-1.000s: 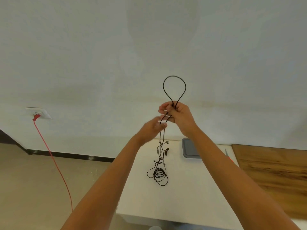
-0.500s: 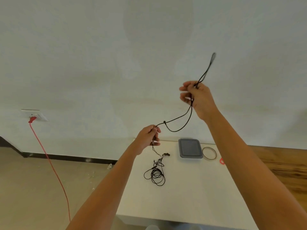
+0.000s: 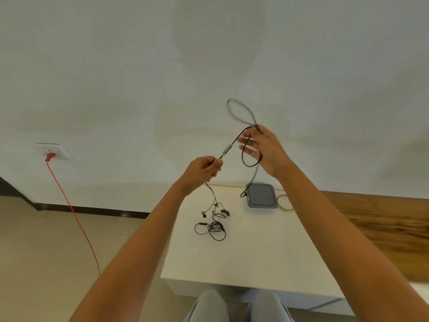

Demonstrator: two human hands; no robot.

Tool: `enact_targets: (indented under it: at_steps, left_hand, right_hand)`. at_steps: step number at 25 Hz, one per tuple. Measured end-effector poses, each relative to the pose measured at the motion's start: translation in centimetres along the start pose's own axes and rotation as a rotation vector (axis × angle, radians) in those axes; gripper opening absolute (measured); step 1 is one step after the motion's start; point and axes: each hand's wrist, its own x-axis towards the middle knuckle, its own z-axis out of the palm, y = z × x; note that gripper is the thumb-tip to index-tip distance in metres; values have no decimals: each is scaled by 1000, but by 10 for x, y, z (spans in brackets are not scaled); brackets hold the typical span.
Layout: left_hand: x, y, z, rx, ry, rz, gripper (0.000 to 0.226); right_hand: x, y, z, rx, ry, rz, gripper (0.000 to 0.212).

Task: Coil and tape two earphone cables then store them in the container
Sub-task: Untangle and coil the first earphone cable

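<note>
First earphone cable (image 3: 226,149) aloft over the desk (image 3: 255,259): pinched in the left grip (image 3: 204,169) just below the inline remote, looped and held in the right grip (image 3: 263,148). Taut span slanting up and rightward from left to right. Earbuds dangling under the left grip, plug end under the right, near the container (image 3: 262,196). Left grip nearer the uncoiled length, so probably next to feed slack. Second earphone cable (image 3: 214,228) loose on the desk.

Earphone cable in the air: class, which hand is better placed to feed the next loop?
Left. The left hand pinches the free run of the earphone cable; the right hand holds the loops.
</note>
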Motion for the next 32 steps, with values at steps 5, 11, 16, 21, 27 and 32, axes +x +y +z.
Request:
enact_targets:
  at_steps: [5,11,16,21,27,32]
  left_hand:
    - [-7,-20,-1,31,87,-67,40]
    - [-5,-2,3,-287,85,-107,37]
    - [-13,22,17,-287,-7,-113,30]
    - [-67,-39,39,-135,-249,-305,25]
    - [-106,-77,84,155,-356,-412,20]
    - [-99,-41,91,221,191,-261,21]
  right_hand:
    - [-4,-30,-2,706,108,-172,32]
    - [1,-12,1,-80,100,69,18]
    - [-25,33,8,-571,-306,286,30]
    - [-57,55,-11,-634,-237,322,18]
    - [-91,69,-21,-611,-241,417,24]
    - [-99,62,-29,-703,-301,369,26]
